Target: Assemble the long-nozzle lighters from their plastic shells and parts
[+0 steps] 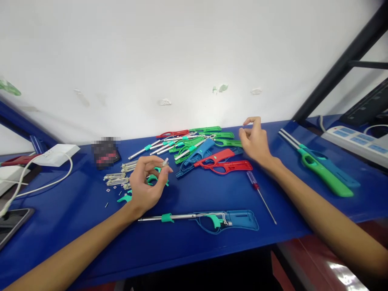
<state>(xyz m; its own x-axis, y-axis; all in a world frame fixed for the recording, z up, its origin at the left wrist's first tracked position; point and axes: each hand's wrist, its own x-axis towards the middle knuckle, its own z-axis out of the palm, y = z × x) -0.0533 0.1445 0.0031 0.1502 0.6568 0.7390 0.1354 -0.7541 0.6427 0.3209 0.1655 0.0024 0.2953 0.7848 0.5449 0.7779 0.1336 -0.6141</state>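
Between the thumb and fingers of my left hand (pixel 149 182) is a small whitish part (pixel 165 162). Under and beside that hand lie teal trigger pieces (pixel 125 198) and clear-bodied parts (pixel 117 178). My right hand (pixel 255 139) is raised at the right end of the lighter pile, its fingers curled and apart, with nothing visible in them. Near the front edge lies an opened blue lighter shell (pixel 244 220) with a metal tube (pixel 182 217), a teal trigger and white wires. Red half shells (pixel 238 166) and a blue one (pixel 197 157) lie between my hands.
A screwdriver (pixel 261 196) lies below my right hand. Lighters, green (pixel 327 173) and blue, rest on the blue table (pixel 212 254) at the right, near a power strip (pixel 357 141). Far left are a phone (pixel 13 224), a white box (pixel 57 154) and cables. A wall stands behind.
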